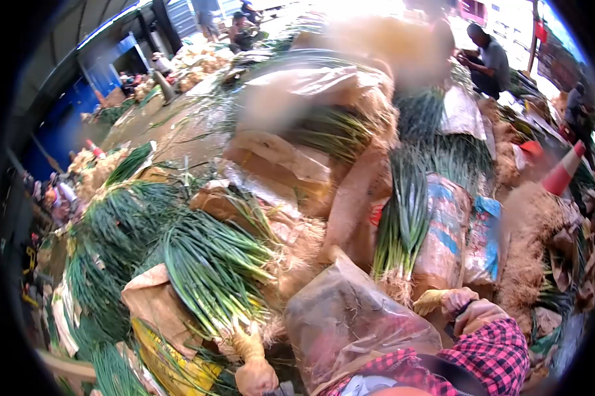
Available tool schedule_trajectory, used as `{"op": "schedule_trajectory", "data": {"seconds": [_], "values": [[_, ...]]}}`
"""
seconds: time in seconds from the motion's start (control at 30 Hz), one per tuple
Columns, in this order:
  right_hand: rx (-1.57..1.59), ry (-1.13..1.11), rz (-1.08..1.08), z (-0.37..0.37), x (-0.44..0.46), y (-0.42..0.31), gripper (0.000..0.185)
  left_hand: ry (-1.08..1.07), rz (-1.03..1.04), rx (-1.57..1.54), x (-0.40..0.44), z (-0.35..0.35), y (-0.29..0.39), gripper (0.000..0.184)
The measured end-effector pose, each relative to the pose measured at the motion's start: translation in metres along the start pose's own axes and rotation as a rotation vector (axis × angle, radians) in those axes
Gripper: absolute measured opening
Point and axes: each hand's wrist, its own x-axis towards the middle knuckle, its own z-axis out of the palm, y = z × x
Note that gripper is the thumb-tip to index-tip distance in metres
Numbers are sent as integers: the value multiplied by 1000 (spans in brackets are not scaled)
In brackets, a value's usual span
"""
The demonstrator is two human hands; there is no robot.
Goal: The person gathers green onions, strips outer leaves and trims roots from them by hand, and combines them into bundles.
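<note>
My left hand [248, 346], in a yellowish glove, is at the root end of a spread of green onions [211, 264]. Its fingers close on the pale stems there. My right hand [431, 301], gloved the same way, is beside the roots of another bunch of green onions [403, 218]. Those fingers look curled together, and whatever they may hold is hidden. Between my arms a cloudy plastic apron [357, 323] covers my lap, and a pink-and-black checked sleeve [489, 350] shows on my right arm.
Brown paper-wrapped bundles [278, 162] are piled ahead. More onion greens [112, 231] lie left, above a yellow sack [172, 356]. Printed sacks [443, 224] and heaped roots [528, 244] are at right, near a red-and-white cone [563, 171]. A person [488, 59] works at the back right.
</note>
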Motion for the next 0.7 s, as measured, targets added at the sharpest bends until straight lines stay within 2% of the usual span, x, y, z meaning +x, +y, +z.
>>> {"op": "schedule_trajectory", "data": {"seconds": [0.03, 0.1, 0.13, 0.17, 0.23, 0.27, 0.3, 0.33, 0.37, 0.4, 0.43, 0.47, 0.5, 0.53, 0.57, 0.6, 0.63, 0.67, 0.7], "values": [[-4, 28, -2, -10, -2, -1, 34, 0, -46, 228, 6, 8, -10, 75], [-14, 86, -3, -33, 1, -8, 34, -209, -375, 561, 10, 24, -22, 98], [-21, 118, -11, -44, -1, -10, 34, -338, -414, 704, 8, 20, -27, 107], [-31, 153, -18, -57, -2, -15, 34, -413, -357, 830, -1, 17, -51, 106], [-10, 232, -15, -89, -10, -28, 34, -277, -644, 690, -5, -5, -61, 98], [13, 271, -15, -107, -15, -35, 33, -225, -697, 700, -12, -6, -87, 94], [78, 266, 0, -126, -24, -56, 37, -249, -720, 450, -11, -22, -91, 99], [34, 318, -34, -141, -24, -64, 36, 7, -597, -212, -25, 20, -165, 103], [-6, 365, -80, -153, -19, -75, 36, 157, -423, -898, -37, 59, -235, 109], [-47, 408, -123, -163, -14, -92, 34, 84, -219, -600, -27, 53, -222, 106], [-81, 454, -168, -174, -10, -110, 32, -226, -644, -25, -22, 17, -203, 92], [17, 460, -231, -185, -10, -136, 28, 15, -488, -641, -32, 58, -288, 72], [-5, 531, -360, -193, -8, -161, 24, 51, -502, -608, -30, 35, -275, 64], [22, 501, -412, -199, 6, -181, 24, 78, -515, -575, -3, -9, -220, 57], [49, 467, -457, -204, 16, -203, 24, 77, -471, -70, 13, -70, -139, 56], [24, 479, -538, -206, 21, -228, 23, 114, -303, -96, 7, -46, -199, 56], [0, 486, -621, -206, 22, -258, 23, 29, -257, 228, 18, -86, -147, 57], [-26, 459, -661, -205, 34, -278, 23, -72, -235, 443, 13, -89, -145, 59], [-52, 413, -698, -199, 46, -297, 23, -43, -152, 502, -2, -68, -170, 59]]}}
